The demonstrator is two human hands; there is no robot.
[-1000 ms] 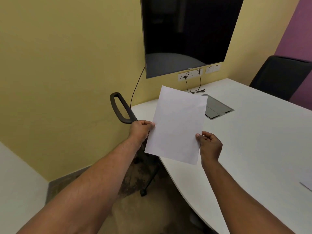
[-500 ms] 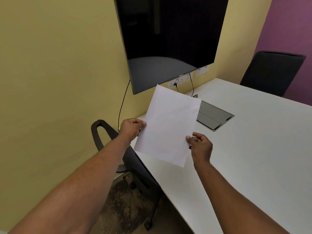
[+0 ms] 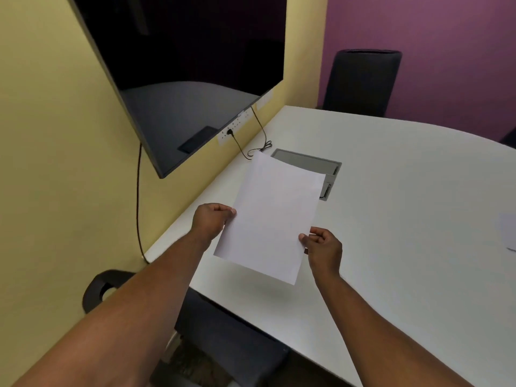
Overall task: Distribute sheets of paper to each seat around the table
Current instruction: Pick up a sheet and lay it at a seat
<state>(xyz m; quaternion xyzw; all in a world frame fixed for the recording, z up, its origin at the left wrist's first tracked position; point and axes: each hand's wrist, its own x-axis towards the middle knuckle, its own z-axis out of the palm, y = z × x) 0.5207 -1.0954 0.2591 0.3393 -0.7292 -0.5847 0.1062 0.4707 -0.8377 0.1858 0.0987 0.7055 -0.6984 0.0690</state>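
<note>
Above the table [image 3: 391,219] edge, sheet [image 3: 270,216] pinched by left hand [image 3: 210,222] and right hand [image 3: 324,248], long axis running away toward the wall; chair [image 3: 223,339] directly below, probably this seat's spot.

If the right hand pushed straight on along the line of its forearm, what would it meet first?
Probably bare tabletop: the right hand, pinching the paper sheet, points up-left toward the grey cable box, the first object on that line. Its height above the table is unclear.
</note>
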